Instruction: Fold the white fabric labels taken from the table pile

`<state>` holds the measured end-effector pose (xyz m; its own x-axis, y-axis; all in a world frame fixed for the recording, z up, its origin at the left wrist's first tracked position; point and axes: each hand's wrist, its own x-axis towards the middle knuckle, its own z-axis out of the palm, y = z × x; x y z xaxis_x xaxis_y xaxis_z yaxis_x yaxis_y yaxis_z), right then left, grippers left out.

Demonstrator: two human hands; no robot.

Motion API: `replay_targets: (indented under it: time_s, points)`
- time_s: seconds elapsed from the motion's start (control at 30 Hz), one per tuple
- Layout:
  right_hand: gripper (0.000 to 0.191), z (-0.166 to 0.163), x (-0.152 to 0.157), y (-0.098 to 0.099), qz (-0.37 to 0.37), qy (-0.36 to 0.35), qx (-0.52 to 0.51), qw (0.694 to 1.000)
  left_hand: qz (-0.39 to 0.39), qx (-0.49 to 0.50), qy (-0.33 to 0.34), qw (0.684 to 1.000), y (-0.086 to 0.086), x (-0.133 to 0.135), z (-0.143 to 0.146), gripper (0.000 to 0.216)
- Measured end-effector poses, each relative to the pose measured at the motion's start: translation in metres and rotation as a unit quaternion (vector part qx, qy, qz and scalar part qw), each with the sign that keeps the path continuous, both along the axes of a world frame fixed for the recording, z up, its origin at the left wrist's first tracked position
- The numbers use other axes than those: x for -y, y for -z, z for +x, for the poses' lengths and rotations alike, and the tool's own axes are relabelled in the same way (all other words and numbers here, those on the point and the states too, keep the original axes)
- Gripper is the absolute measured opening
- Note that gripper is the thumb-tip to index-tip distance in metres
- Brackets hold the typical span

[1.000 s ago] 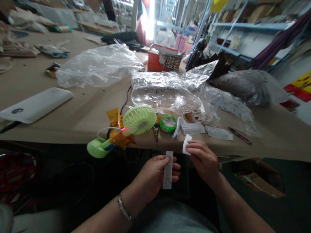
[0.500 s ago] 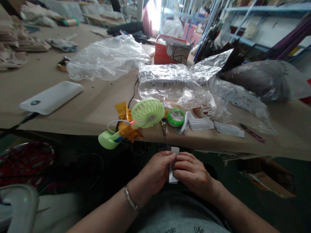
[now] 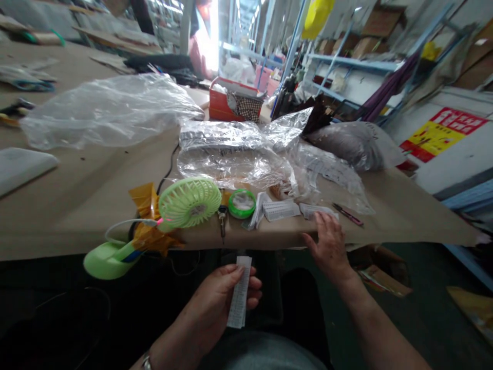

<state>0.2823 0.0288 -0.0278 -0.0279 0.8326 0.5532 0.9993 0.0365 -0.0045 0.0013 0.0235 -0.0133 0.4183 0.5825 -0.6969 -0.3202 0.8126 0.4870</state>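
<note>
My left hand [image 3: 227,288] is closed on a thin stack of narrow white printed labels [image 3: 239,300], the thumb pressed on top, held low in front of my body. Out at the table's front edge, my right hand [image 3: 329,241] has its fingers spread and its fingertips on a pile of white labels [image 3: 315,210]. Left of that pile lies another stack of printed labels [image 3: 281,209]. A folded white strip [image 3: 259,210] leans beside a green round tin [image 3: 242,204] with whitish contents. To the right of my right hand rests a pink-handled pair of thread snips or tweezers [image 3: 348,215].
A green handheld fan [image 3: 190,203] is taped at the table edge. Clear plastic bags [image 3: 234,154] spread across the brown table [image 3: 215,241]. Behind them stands a red box [image 3: 219,105]. A filled bag [image 3: 356,144] lies at the right. A screwdriver-like tool [image 3: 222,221] lies near the fan.
My right hand has left the labels held between both hands and reached right and forward to the pile on the table. My left hand keeps its labels. The view has turned right.
</note>
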Motion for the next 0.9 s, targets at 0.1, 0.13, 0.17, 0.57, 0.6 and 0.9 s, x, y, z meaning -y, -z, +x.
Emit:
replay_targets:
  time_s: [0.1, 0.13, 0.17, 0.57, 0.6, 0.9]
  points:
    - [0.048, 0.010, 0.004, 0.012, -0.028, 0.005, 0.039, 0.999, 0.004, -0.002, 0.002, 1.000, 0.003, 0.002, 0.001, 0.013]
    - [0.044, 0.011, 0.007, 0.015, -0.024, 0.000, 0.039, 0.999, 0.002, -0.004, 0.001, 1.000, 0.003, 0.002, 0.001, 0.013]
    - [0.041, 0.012, 0.009, 0.017, -0.015, -0.007, 0.034, 0.999, 0.000, -0.006, 0.000, 1.000, 0.003, 0.002, 0.001, 0.013]
    - [0.013, 0.013, 0.011, -0.004, 0.083, -0.108, -0.231, 0.963, -0.005, -0.010, -0.001, 1.000, -0.006, 0.001, 0.002, 0.012]
    - [0.012, 0.001, 0.013, -0.007, 0.093, -0.123, -0.257, 0.954, -0.005, -0.008, 0.001, 1.000, -0.007, 0.001, 0.002, 0.012]
    - [0.014, -0.128, 0.030, -0.015, -0.030, -0.463, -0.234, 0.854, 0.033, 0.095, -0.074, 0.992, -0.007, 0.002, 0.002, 0.004]
